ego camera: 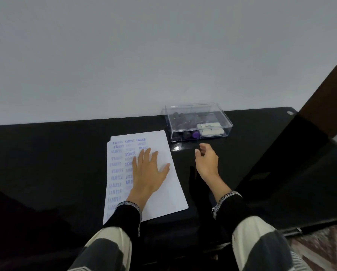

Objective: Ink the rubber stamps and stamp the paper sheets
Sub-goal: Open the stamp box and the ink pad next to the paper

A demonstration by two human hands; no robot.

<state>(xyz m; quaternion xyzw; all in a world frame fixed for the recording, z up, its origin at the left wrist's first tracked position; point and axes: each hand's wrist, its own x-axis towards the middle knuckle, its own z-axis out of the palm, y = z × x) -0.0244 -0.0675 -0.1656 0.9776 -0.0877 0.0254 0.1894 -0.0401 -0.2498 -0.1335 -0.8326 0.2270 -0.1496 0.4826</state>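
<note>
- Lying far-right of both hands, the clear box (198, 122) holds the stamps; its long axis runs left-right.
- Right hand (206, 161), loosely curled and empty, is just near of it.
- Left hand (148, 173) presses flat on the paper sheets (163, 192).

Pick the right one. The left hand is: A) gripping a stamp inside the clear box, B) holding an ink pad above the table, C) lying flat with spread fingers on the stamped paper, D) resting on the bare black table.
C: the left hand lies flat, fingers spread, on the top paper sheet, partly covering its blue stamp marks.
</note>
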